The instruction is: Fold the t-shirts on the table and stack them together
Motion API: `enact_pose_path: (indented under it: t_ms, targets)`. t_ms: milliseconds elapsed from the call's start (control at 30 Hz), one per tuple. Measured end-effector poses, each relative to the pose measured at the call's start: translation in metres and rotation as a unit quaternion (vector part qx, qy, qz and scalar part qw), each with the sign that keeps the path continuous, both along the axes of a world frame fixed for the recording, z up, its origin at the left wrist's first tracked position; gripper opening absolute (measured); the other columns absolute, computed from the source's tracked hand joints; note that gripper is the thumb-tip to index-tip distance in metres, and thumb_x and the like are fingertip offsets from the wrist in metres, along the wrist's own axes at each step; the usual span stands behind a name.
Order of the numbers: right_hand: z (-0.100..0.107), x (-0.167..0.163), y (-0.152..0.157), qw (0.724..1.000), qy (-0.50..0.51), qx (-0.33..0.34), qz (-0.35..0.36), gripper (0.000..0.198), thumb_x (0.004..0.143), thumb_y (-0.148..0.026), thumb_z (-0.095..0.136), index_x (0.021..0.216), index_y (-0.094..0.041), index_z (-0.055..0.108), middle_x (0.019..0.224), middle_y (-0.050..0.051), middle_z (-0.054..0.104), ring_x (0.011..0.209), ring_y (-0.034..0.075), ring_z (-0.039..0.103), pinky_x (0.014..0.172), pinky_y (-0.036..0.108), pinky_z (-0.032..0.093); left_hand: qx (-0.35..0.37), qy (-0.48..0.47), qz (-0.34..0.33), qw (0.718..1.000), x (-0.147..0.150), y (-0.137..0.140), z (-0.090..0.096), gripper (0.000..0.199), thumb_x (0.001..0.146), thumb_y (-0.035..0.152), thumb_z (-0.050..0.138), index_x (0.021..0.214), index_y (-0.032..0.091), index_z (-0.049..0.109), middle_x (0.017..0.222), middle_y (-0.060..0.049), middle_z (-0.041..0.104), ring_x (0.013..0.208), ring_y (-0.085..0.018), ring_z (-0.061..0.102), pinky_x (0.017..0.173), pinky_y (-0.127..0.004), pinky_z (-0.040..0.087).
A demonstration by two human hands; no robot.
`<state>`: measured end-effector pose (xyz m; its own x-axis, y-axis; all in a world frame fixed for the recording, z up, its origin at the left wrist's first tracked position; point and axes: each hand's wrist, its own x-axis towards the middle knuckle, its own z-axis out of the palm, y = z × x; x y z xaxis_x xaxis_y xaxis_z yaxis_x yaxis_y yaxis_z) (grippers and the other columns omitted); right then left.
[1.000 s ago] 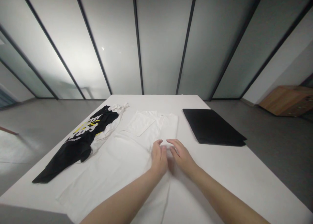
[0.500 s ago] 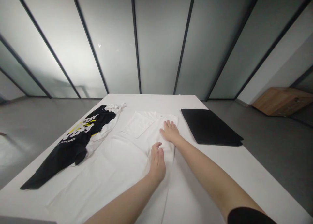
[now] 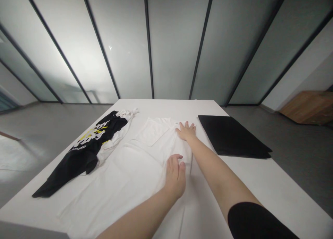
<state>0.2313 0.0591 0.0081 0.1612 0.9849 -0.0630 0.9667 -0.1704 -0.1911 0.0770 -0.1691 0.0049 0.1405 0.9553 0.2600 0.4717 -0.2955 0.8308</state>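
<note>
A white garment [image 3: 122, 183], which looks like a shirt, lies spread across the table, with one part folded over near its far end. My right hand [image 3: 186, 130] rests palm down on the far right part of the cloth, fingers spread. Closer to me, my left hand [image 3: 176, 176] is at the garment's right side with its fingers stretched out and thumb apart. Nothing shows in its grasp; whether it presses on the fabric I cannot tell.
Left of the white garment lies a black garment [image 3: 78, 159] with white and yellow print and white cloth beside it. Flat black panels or folded black cloth [image 3: 231, 136] lie on the right. The white table [image 3: 260, 183] reaches toward frosted glass panels [image 3: 174, 44].
My right hand has slid slightly farther away over the cloth and its fingers have spread. My left hand keeps about the same place on the garment. The view has shifted slightly.
</note>
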Motion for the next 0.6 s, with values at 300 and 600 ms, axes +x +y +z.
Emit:
enact_pose_path:
  t_ms: [300, 600]
  targets:
    - [0.002, 0.007, -0.008, 0.995, 0.05, 0.083, -0.001, 0.062, 0.111, -0.051, 0.024, 0.164, -0.026, 0.044, 0.173, 0.017, 0.032, 0.157, 0.045, 0.029, 0.125, 0.062, 0.018, 0.023, 0.294, -0.025, 0.955, -0.006, 0.003, -0.002, 0.055, 0.097, 0.037, 0.055, 0.148, 0.018, 0.056, 0.162, -0.02, 0.048, 0.155, -0.047, 0.033, 0.124, -0.073, 0.022]
    - [0.02, -0.012, -0.045, 0.99, 0.051, 0.101, 0.089, 0.051, 0.11, -0.029, 0.031, 0.153, -0.02, 0.057, 0.163, 0.012, 0.05, 0.15, 0.027, 0.041, 0.124, 0.039, 0.029, 0.022, 0.329, -0.019, 0.944, 0.002, 0.005, -0.004, 0.058, 0.097, 0.041, 0.055, 0.149, 0.016, 0.056, 0.168, -0.022, 0.04, 0.158, -0.048, 0.028, 0.124, -0.073, 0.017]
